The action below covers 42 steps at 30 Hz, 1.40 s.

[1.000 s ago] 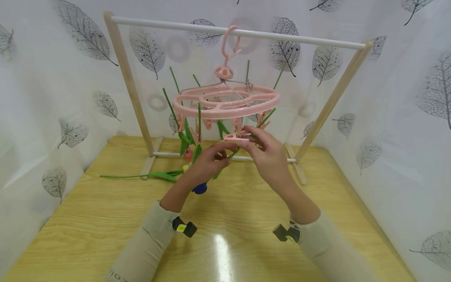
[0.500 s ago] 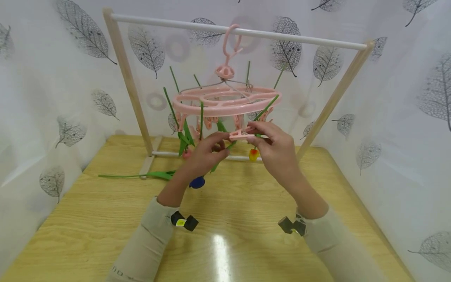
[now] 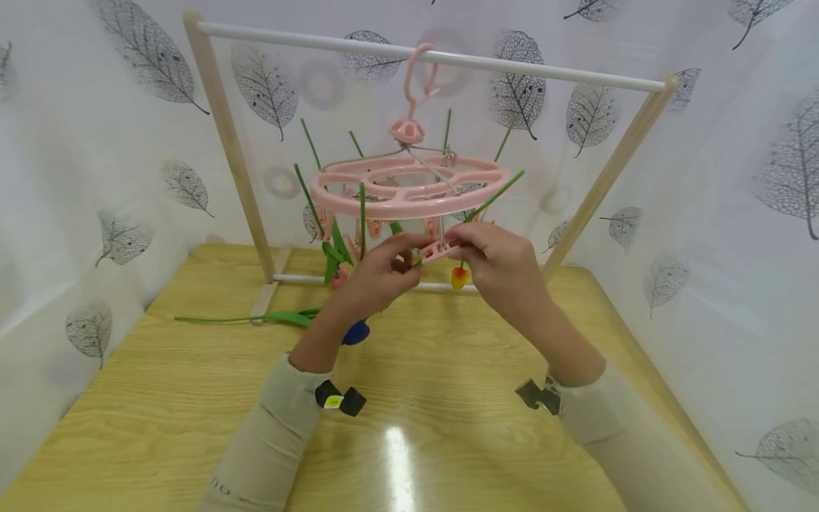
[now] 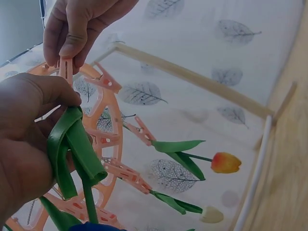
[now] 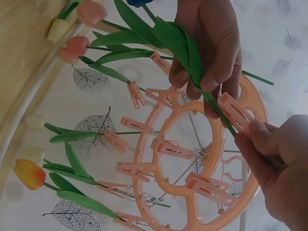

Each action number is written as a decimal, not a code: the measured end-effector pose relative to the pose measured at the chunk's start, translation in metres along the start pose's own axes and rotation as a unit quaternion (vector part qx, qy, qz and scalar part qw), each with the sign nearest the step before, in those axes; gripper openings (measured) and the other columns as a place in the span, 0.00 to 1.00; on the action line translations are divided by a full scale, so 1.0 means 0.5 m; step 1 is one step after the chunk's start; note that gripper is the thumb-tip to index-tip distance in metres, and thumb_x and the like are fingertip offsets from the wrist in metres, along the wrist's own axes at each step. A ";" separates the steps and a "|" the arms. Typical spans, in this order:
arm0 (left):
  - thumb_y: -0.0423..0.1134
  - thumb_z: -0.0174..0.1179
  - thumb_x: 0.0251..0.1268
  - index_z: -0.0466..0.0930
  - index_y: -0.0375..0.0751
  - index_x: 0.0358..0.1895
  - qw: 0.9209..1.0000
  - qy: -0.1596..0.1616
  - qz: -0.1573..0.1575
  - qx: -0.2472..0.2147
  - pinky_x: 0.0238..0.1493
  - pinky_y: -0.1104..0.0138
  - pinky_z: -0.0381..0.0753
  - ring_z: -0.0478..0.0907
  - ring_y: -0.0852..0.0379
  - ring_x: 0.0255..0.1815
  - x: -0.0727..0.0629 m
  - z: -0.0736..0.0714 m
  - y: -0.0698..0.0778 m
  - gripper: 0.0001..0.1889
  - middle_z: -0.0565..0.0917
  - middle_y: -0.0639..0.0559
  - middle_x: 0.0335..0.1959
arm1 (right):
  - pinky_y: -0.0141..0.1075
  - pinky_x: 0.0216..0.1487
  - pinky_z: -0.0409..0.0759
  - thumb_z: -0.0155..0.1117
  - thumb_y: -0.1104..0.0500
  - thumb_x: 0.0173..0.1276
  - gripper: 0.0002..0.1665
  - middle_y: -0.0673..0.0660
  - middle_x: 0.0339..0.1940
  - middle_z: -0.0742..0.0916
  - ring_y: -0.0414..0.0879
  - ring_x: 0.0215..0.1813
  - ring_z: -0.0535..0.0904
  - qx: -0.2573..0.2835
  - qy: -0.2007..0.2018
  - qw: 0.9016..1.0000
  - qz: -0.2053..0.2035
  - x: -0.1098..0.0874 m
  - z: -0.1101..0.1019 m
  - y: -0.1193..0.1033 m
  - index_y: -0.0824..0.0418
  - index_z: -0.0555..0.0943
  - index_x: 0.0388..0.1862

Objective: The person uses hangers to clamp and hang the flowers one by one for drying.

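A blue tulip [image 3: 355,333] hangs head down below my left hand [image 3: 384,277], which pinches its green stem and leaves [image 4: 79,144]. The stem slants up to the right past the hanger's rim. With thumb and fingers my right hand [image 3: 505,267] pinches a pink clothespin [image 5: 236,110] that hangs from the round pink drying hanger [image 3: 409,208]. In the right wrist view the tulip's stem [image 5: 224,118] runs right at the clothespin's tip; whether it lies between the jaws I cannot tell. Both hands are close together under the hanger's near rim.
Other tulips, including an orange-yellow one [image 3: 459,277] and a pink one [image 5: 77,45], hang head down in clothespins round the hanger. The hanger hooks on a white rod [image 3: 307,47] between wooden posts. Another green stem [image 3: 217,319] lies on the wooden table [image 3: 486,427].
The tulip's stem end has moved up and right past the hanger's rim. My right hand has shifted slightly right, and the clothespin in it has tilted. The orange-yellow tulip has come into sight.
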<state>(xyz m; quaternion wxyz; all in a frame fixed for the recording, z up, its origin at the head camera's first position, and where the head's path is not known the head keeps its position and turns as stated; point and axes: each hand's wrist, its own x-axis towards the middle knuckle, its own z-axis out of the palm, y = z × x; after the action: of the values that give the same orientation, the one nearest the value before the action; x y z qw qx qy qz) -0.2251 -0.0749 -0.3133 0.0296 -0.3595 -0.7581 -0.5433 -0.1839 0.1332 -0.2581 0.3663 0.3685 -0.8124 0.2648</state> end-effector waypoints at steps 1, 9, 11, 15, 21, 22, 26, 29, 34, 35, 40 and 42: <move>0.31 0.53 0.73 0.73 0.47 0.70 1.000 0.000 0.002 0.001 0.37 0.61 0.73 0.70 0.51 0.39 0.000 0.001 0.002 0.24 0.75 0.50 0.59 | 0.30 0.43 0.84 0.71 0.70 0.63 0.06 0.59 0.37 0.90 0.46 0.37 0.86 -0.011 -0.003 1.000 -0.011 0.001 -0.001 0.000 0.68 0.87 0.40; 0.30 0.52 0.72 0.73 0.47 0.69 1.000 0.003 0.000 -0.005 0.34 0.61 0.69 0.68 0.50 0.33 -0.003 0.008 0.003 0.24 0.75 0.47 0.45 | 0.40 0.44 0.87 0.70 0.69 0.64 0.02 0.58 0.36 0.91 0.51 0.40 0.89 -0.065 -0.027 0.995 -0.065 0.010 0.001 0.002 0.66 0.87 0.36; 0.30 0.53 0.71 0.73 0.45 0.69 1.000 0.003 0.001 -0.013 0.34 0.61 0.68 0.67 0.50 0.33 -0.003 0.009 0.002 0.24 0.75 0.47 0.46 | 0.40 0.43 0.87 0.70 0.69 0.65 0.02 0.58 0.36 0.91 0.51 0.40 0.89 -0.068 -0.033 0.995 -0.068 0.012 0.002 0.002 0.66 0.87 0.36; 0.29 0.53 0.71 0.72 0.43 0.68 1.000 0.001 0.002 -0.029 0.36 0.62 0.68 0.67 0.51 0.35 -0.002 0.013 0.000 0.24 0.76 0.47 0.53 | 0.40 0.41 0.87 0.70 0.69 0.64 0.02 0.58 0.35 0.92 0.52 0.39 0.89 -0.069 -0.041 0.994 -0.076 0.016 0.002 0.001 0.66 0.87 0.35; 0.28 0.52 0.69 0.71 0.41 0.68 0.999 -0.005 0.000 -0.046 0.42 0.61 0.70 0.68 0.51 0.41 0.002 0.015 0.001 0.24 0.76 0.46 0.61 | 0.38 0.36 0.85 0.72 0.70 0.62 0.03 0.59 0.34 0.92 0.52 0.35 0.88 -0.069 -0.053 0.993 -0.086 0.024 0.000 -0.001 0.66 0.89 0.35; 0.27 0.52 0.69 0.71 0.40 0.68 0.999 -0.006 0.001 -0.049 0.42 0.61 0.69 0.67 0.51 0.41 0.003 0.016 0.001 0.24 0.76 0.45 0.61 | 0.38 0.35 0.85 0.72 0.70 0.62 0.03 0.58 0.34 0.92 0.52 0.34 0.88 -0.070 -0.055 0.992 -0.086 0.024 0.000 -0.001 0.66 0.89 0.35; 0.26 0.52 0.68 0.71 0.38 0.67 0.999 -0.006 0.005 -0.053 0.41 0.62 0.69 0.67 0.51 0.40 0.004 0.014 0.001 0.24 0.76 0.44 0.61 | 0.39 0.36 0.85 0.70 0.73 0.61 0.05 0.58 0.33 0.92 0.51 0.34 0.88 -0.080 -0.068 0.991 -0.088 0.027 -0.001 -0.003 0.66 0.89 0.34; 0.26 0.52 0.68 0.71 0.38 0.67 0.998 -0.007 0.002 -0.054 0.40 0.63 0.69 0.67 0.51 0.41 0.003 0.011 -0.001 0.24 0.76 0.44 0.61 | 0.39 0.36 0.85 0.66 0.79 0.60 0.12 0.58 0.33 0.92 0.51 0.34 0.88 -0.088 -0.080 0.989 -0.086 0.029 -0.002 -0.005 0.66 0.89 0.35; 0.26 0.53 0.68 0.71 0.40 0.68 0.999 0.001 0.000 -0.052 0.41 0.63 0.70 0.67 0.52 0.42 0.003 0.006 -0.007 0.25 0.76 0.44 0.61 | 0.38 0.36 0.84 0.62 0.81 0.59 0.17 0.58 0.37 0.92 0.51 0.36 0.88 -0.091 -0.087 0.988 -0.094 0.031 -0.001 -0.006 0.66 0.89 0.38; 0.26 0.53 0.68 0.71 0.41 0.68 0.999 0.004 0.000 -0.052 0.41 0.63 0.69 0.67 0.52 0.42 0.002 0.005 -0.008 0.25 0.76 0.45 0.61 | 0.37 0.35 0.84 0.62 0.80 0.60 0.15 0.58 0.38 0.92 0.51 0.36 0.88 -0.090 -0.086 0.987 -0.101 0.031 0.000 -0.005 0.66 0.89 0.39; 0.27 0.54 0.69 0.70 0.42 0.70 0.998 0.012 0.005 -0.058 0.40 0.60 0.71 0.68 0.52 0.41 -0.001 -0.005 -0.007 0.26 0.76 0.45 0.58 | 0.38 0.33 0.84 0.66 0.74 0.64 0.13 0.61 0.45 0.91 0.53 0.38 0.88 -0.077 -0.079 0.985 -0.134 0.032 0.005 -0.002 0.67 0.88 0.46; 0.28 0.54 0.70 0.68 0.42 0.71 0.998 0.008 0.006 -0.061 0.41 0.59 0.73 0.69 0.52 0.41 -0.002 -0.007 -0.006 0.27 0.75 0.45 0.58 | 0.40 0.36 0.86 0.68 0.73 0.63 0.15 0.63 0.47 0.90 0.56 0.42 0.89 -0.072 -0.079 0.985 -0.135 0.031 0.008 0.000 0.69 0.87 0.49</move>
<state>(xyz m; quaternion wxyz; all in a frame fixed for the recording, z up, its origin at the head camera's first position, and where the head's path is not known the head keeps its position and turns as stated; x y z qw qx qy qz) -0.2276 -0.0788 -0.3148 0.0165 -0.3608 -0.7210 -0.5914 -0.1925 0.1243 -0.2480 0.3585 0.4670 -0.7988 0.1237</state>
